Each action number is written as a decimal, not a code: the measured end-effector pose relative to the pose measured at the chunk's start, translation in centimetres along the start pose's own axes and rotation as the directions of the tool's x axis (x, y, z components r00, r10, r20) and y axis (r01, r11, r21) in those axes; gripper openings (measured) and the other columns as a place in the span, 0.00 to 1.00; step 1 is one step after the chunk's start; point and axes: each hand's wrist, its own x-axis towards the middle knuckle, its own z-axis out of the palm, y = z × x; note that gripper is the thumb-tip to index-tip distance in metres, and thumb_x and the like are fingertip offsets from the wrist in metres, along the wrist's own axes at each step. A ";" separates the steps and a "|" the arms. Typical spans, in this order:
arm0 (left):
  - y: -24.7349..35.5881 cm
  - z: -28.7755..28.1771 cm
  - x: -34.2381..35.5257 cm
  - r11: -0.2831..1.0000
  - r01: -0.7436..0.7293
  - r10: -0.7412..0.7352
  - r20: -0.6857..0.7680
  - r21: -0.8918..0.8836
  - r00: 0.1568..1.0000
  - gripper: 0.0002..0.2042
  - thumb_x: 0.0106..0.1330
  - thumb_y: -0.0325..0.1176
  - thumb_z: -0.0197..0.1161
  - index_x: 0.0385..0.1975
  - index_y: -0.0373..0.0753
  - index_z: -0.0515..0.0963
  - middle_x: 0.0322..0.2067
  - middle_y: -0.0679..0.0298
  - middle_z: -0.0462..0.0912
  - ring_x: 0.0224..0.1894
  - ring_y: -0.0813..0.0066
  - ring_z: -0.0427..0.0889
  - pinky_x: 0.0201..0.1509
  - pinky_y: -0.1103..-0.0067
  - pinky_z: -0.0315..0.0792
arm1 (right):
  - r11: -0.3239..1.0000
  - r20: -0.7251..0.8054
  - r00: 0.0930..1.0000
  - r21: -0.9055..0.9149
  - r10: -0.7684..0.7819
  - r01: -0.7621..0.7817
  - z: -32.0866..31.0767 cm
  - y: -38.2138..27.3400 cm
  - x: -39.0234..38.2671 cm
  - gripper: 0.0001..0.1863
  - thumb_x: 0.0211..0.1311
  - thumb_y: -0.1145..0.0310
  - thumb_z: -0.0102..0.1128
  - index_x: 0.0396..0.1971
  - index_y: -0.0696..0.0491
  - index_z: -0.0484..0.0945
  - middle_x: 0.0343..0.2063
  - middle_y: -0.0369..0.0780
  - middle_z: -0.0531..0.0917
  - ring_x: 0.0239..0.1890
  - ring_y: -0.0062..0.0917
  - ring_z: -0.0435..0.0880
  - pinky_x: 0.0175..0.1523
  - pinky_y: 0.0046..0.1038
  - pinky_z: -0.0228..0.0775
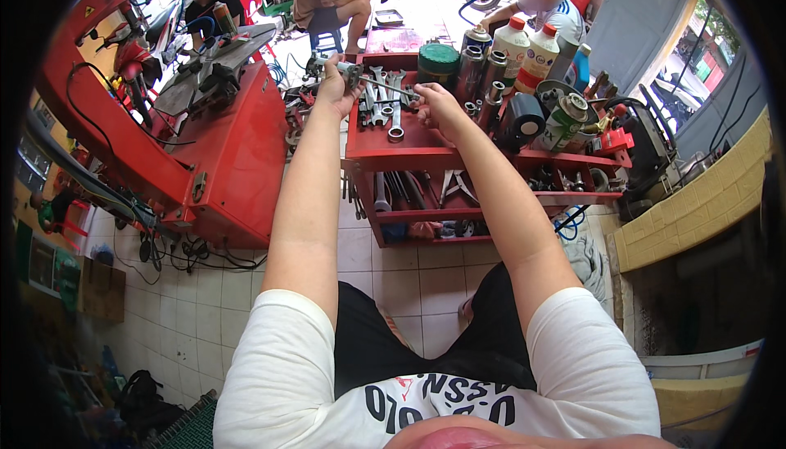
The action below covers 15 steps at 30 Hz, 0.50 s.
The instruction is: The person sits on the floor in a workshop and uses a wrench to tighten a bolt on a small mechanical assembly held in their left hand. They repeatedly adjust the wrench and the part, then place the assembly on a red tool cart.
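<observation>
Both my arms reach forward over a red tool cart (409, 151). My left hand (334, 85) is closed on a small grey metal part (351, 72) at the cart's left end. A thin metal rod (385, 84) runs from that part to my right hand (438, 109), whose fingers are closed on the rod's near end; exactly how the rod and part join is too small to tell. Several open-end and ring wrenches (395, 130) lie just below the rod. A green tub (438, 64) and several metal cylinders (470, 72) stand beyond my right hand.
A red machine (225, 187) stands left, cables at its foot. Bottles (538, 63) and cans (565, 113) crowd the cart's right. Three people (323, 3) (211, 9) (561, 19) are beyond. A yellow padded ledge (688, 195) borders the right; my legs are over tiled floor (417, 285).
</observation>
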 end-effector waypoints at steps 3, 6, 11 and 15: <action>0.0 -0.5 0.7 1.000 0.015 -0.015 0.018 -0.004 1.000 0.24 0.65 0.56 0.58 0.52 0.47 0.65 0.35 0.59 0.77 0.36 0.66 0.78 0.43 0.69 0.76 | 0.998 0.031 0.998 -0.037 -0.054 0.055 -0.4 0.7 0.8 0.17 0.72 0.58 0.54 0.50 0.54 0.69 0.24 0.34 0.76 0.15 0.14 0.69 0.20 0.21 0.64; -0.2 -0.5 0.8 1.000 0.015 -0.015 0.023 0.003 1.000 0.24 0.67 0.59 0.55 0.51 0.47 0.67 0.36 0.61 0.78 0.38 0.65 0.79 0.44 0.68 0.75 | 0.998 0.069 0.996 -0.031 -0.058 0.060 -0.9 1.1 1.2 0.16 0.71 0.59 0.56 0.49 0.54 0.69 0.26 0.35 0.77 0.14 0.14 0.70 0.20 0.22 0.66; -0.1 -0.3 0.6 0.999 0.013 -0.011 -0.037 0.044 0.999 0.26 0.69 0.64 0.49 0.51 0.48 0.72 0.36 0.65 0.80 0.40 0.64 0.79 0.45 0.69 0.72 | 1.000 0.002 1.000 -0.003 -0.019 0.019 -0.4 0.5 0.6 0.17 0.70 0.61 0.55 0.51 0.55 0.69 0.28 0.36 0.78 0.15 0.15 0.71 0.20 0.21 0.66; -0.2 -0.2 0.6 0.998 0.020 -0.020 -0.004 0.059 1.000 0.26 0.68 0.63 0.51 0.53 0.49 0.70 0.37 0.63 0.79 0.38 0.65 0.79 0.44 0.69 0.73 | 0.994 0.047 0.996 -0.078 -0.079 0.082 -0.7 1.0 0.8 0.19 0.70 0.59 0.56 0.52 0.56 0.68 0.30 0.37 0.79 0.16 0.14 0.71 0.20 0.21 0.67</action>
